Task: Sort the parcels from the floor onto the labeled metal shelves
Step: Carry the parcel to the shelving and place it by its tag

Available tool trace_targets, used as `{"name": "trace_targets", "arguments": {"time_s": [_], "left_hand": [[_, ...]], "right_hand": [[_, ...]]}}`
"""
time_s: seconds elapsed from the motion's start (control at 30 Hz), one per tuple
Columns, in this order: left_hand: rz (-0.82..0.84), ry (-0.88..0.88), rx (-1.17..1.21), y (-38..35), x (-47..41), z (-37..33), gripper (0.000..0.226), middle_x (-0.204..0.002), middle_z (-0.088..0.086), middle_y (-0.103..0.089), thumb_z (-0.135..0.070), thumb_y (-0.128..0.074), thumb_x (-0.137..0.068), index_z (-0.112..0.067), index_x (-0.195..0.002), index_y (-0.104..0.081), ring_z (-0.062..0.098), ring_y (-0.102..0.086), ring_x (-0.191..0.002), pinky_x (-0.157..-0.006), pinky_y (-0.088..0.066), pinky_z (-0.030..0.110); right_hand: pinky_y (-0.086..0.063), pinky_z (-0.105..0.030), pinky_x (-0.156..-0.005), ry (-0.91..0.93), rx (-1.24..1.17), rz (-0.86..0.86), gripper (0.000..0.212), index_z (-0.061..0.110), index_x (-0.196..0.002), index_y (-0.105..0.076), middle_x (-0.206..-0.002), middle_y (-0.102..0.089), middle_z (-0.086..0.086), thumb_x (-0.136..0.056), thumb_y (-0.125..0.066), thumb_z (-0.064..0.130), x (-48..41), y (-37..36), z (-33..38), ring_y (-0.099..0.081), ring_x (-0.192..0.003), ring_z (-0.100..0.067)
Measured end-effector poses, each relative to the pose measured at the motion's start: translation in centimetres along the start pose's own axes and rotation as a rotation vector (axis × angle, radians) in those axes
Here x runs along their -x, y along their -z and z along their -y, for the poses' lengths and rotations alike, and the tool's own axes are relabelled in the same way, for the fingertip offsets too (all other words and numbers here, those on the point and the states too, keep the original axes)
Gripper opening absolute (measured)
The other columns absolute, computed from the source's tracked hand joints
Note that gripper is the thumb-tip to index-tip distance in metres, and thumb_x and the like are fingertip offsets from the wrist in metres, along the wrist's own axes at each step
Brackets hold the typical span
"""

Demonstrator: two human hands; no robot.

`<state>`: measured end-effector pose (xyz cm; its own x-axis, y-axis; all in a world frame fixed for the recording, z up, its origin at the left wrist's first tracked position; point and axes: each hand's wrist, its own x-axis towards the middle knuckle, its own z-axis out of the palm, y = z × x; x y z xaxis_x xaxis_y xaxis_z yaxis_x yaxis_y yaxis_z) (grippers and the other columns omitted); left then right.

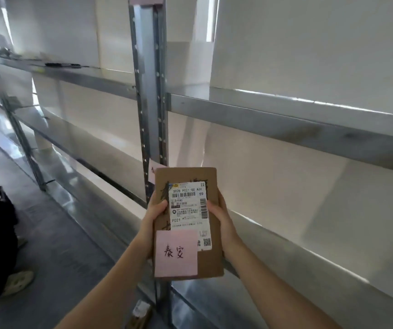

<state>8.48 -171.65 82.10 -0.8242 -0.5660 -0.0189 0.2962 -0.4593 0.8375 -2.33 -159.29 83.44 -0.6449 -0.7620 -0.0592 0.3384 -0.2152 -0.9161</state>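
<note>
Cardboard parcel (188,222) clamped upright between left hand (154,219) and right hand (224,220), pink note (176,252) below both thumbs, shelf post (151,96) just behind, pink label (152,172) above left hand

Matt brown cardboard parcel (188,222) – glossy white paper label (189,207); smooth, dull-sheened grey metal shelves (285,117).

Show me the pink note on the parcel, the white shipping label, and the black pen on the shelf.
Pink note (176,252): head view, its middle.
White shipping label (189,210): head view, printed centre.
Black pen (62,65): head view, mid-barrel.
</note>
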Motion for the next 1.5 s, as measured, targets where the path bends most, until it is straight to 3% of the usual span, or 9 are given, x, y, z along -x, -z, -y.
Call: {"name": "trace_targets", "arguments": {"time_s": [0.33,0.57,0.73,0.83,0.97,1.07,1.2,1.33,1.5], "left_hand": [[0.024,0.257,-0.063,-0.3,-5.2,4.5,0.066,-0.119,0.022,-0.064,-0.044,-0.061,-0.079,-0.012,-0.134,-0.043,0.034,-0.068,-0.095,-0.066,-0.057,0.035],[-0.109,0.395,-0.273,-1.5,-10.9,4.1,0.043,-0.09,0.014,-0.073,-0.048,-0.057,-0.084,-0.01,-0.102,-0.064,0.022,-0.07,-0.06,-0.052,-0.054,0.029],[-0.06,0.476,-0.205,-0.9,-12.1,5.1,0.031,-0.06,0.007,-0.073,-0.04,-0.047,-0.092,-0.013,-0.086,-0.062,0.019,-0.067,-0.048,-0.047,-0.053,0.026],[-0.084,0.45,-0.212,-1.1,-12.1,5.9,0.038,-0.064,0.008,-0.073,-0.046,-0.042,-0.093,-0.015,-0.088,-0.063,0.022,-0.068,-0.056,-0.055,-0.052,0.031],[-0.184,0.414,-0.17,-2.7,-12.2,7.1,0.041,-0.091,0.016,-0.073,-0.043,-0.037,-0.095,-0.014,-0.101,-0.065,0.03,-0.069,-0.075,-0.064,-0.055,0.036],[-0.278,0.348,-0.08,-3.2,-12.5,8.5,0.048,-0.102,0.018,-0.072,-0.047,-0.045,-0.088,-0.012,-0.112,-0.065,0.038,-0.068,-0.09,-0.086,-0.053,0.051],[-0.466,0.304,-0.036,-5.4,-11.7,10.4,0.044,-0.099,0.01,-0.07,-0.048,-0.052,-0.082,-0.02,-0.117,-0.052,0.031,-0.069,-0.085,-0.078,-0.056,0.047],[-0.63,0.085,-0.416,-8.5,-10.2,11.8,0.054,-0.136,0.006,-0.051,-0.045,-0.043,-0.088,-0.026,-0.137,-0.031,0.028,-0.05,-0.122,-0.104,-0.037,0.054],[-0.119,-0.445,-1.277,-4.6,-10.9,10.0,0.064,-0.153,-0.012,-0.011,-0.056,-0.01,-0.09,-0.027,-0.145,-0.025,0.01,-0.004,-0.144,-0.115,0.013,0.034]], "right_hand": [[-0.056,-0.028,-0.056,-0.164,0.023,-0.18,0.058,0.017,-0.128,-0.058,-0.098,-0.076,-0.011,-0.075,-0.058,0.042,-2.6,5.0,-1.6,-0.074,-0.079,-0.025],[-0.053,-0.022,-0.046,-0.196,-0.027,-0.301,0.03,0.011,-0.109,-0.064,-0.073,-0.077,-0.006,-0.097,-0.047,0.032,-6.7,7.2,-0.6,-0.072,-0.059,-0.019],[-0.051,-0.027,-0.056,-0.381,0.2,-0.348,0.041,0.012,-0.111,-0.069,-0.083,-0.075,-0.011,-0.09,-0.055,0.045,-9.3,7.8,-0.3,-0.07,-0.065,-0.024],[-0.054,-0.025,-0.054,-0.476,0.31,-0.315,0.04,0.016,-0.098,-0.071,-0.073,-0.077,-0.006,-0.09,-0.054,0.051,-9.9,8.4,0.4,-0.072,-0.059,-0.019],[-0.052,-0.04,-0.094,-0.469,0.558,-0.333,0.051,0.017,-0.097,-0.074,-0.099,-0.075,-0.01,-0.084,-0.055,0.062,-9.9,9.3,2.0,-0.07,-0.092,-0.027],[-0.05,-0.036,-0.091,-0.439,0.641,-0.356,0.049,0.02,-0.104,-0.071,-0.106,-0.071,-0.005,-0.09,-0.046,0.06,-8.6,10.5,2.5,-0.065,-0.1,-0.023],[-0.051,-0.03,-0.085,-0.274,0.656,-0.405,0.041,0.015,-0.115,-0.068,-0.1,-0.072,-0.001,-0.095,-0.049,0.044,-6.1,12.0,2.8,-0.067,-0.093,-0.019],[-0.042,-0.033,-0.096,-0.134,1.049,-0.387,0.052,0.021,-0.139,-0.048,-0.136,-0.058,-0.004,-0.092,-0.056,0.04,-5.0,12.4,3.9,-0.055,-0.122,-0.022],[-0.015,-0.046,-0.117,0.063,1.666,-0.334,0.061,0.028,-0.149,-0.026,-0.159,-0.025,0.001,-0.095,-0.038,0.052,-2.7,10.7,4.2,-0.02,-0.147,-0.019]]}}
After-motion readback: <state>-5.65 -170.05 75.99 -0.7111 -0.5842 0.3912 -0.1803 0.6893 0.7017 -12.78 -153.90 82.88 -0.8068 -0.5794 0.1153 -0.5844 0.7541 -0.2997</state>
